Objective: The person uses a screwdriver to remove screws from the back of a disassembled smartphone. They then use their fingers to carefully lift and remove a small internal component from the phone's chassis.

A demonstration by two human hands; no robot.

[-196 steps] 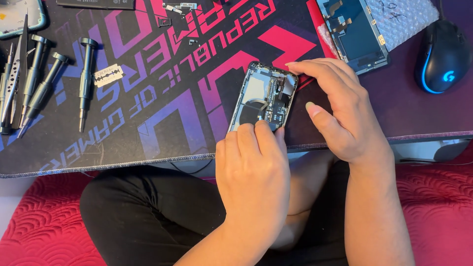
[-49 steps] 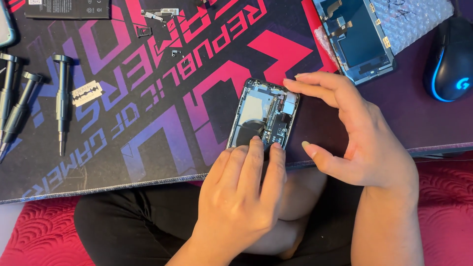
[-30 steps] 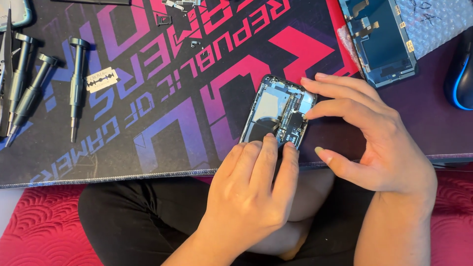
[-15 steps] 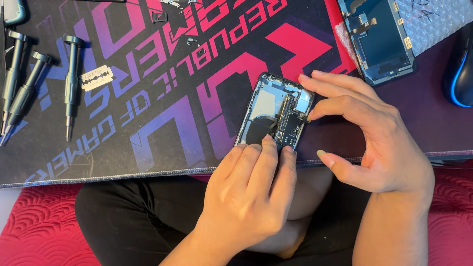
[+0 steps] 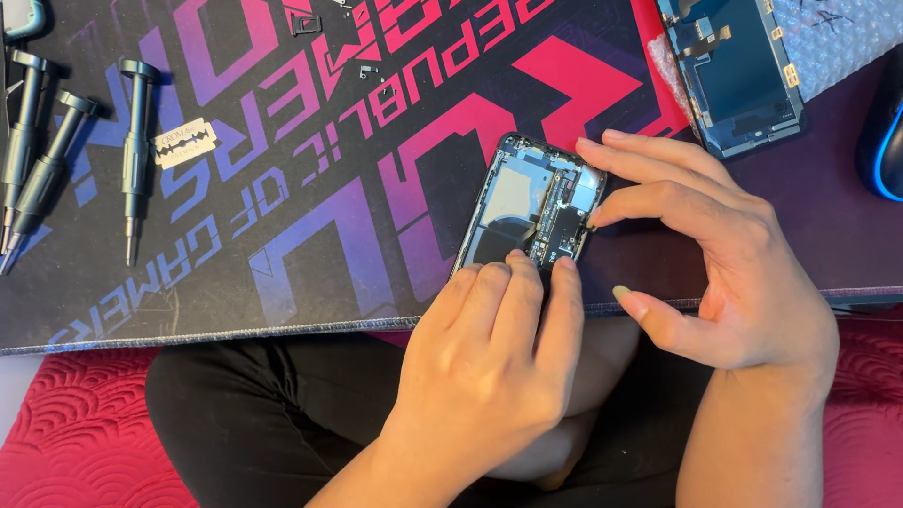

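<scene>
while the opened phone lies mid-frame on the desk mat, left hand pins its lower end, right hand fingertips pinch its edge; better keep pressure light.

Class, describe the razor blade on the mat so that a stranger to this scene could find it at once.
Start at the big dark desk mat with pink and purple lettering and look to its left side, far from both hands. There, right of three upright grey screwdrivers, lies the razor blade: small, flat, pale and rectangular, unlike the long dark tools beside it.
</scene>
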